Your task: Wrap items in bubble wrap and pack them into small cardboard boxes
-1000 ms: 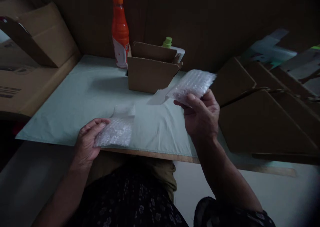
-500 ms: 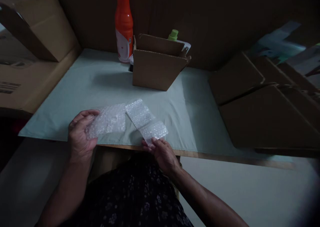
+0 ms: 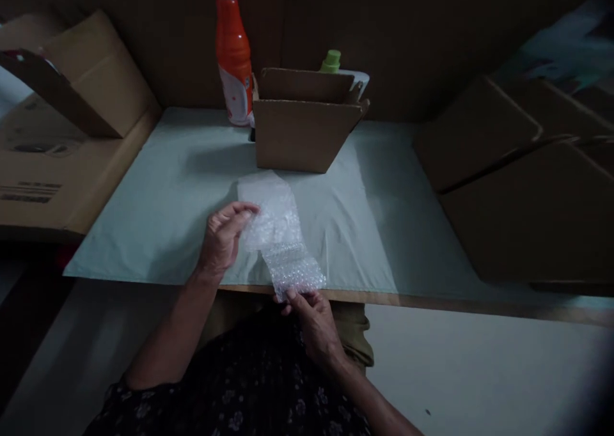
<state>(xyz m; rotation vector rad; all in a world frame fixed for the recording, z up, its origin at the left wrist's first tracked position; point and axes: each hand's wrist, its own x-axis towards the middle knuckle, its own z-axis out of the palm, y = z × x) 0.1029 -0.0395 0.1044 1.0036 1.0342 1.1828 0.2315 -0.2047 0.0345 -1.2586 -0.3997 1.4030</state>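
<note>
A strip of clear bubble wrap point(image 3: 281, 231) lies on the pale green table cover point(image 3: 167, 186), running from near the small open cardboard box point(image 3: 302, 129) back to the table's front edge. My left hand point(image 3: 223, 238) pinches a second, smaller bubble wrap piece point(image 3: 256, 231) and holds it on the strip's middle. My right hand point(image 3: 309, 311) grips the strip's near end at the table edge.
An orange bottle point(image 3: 233, 52) stands behind the small box, with a green-capped bottle point(image 3: 332, 62) beside it. A large open cardboard box point(image 3: 62, 129) sits at the left. Flat cardboard pieces point(image 3: 522, 186) are stacked at the right.
My right hand brought the strip down from the air to the front edge. My left hand carried its piece rightward onto the strip's middle.
</note>
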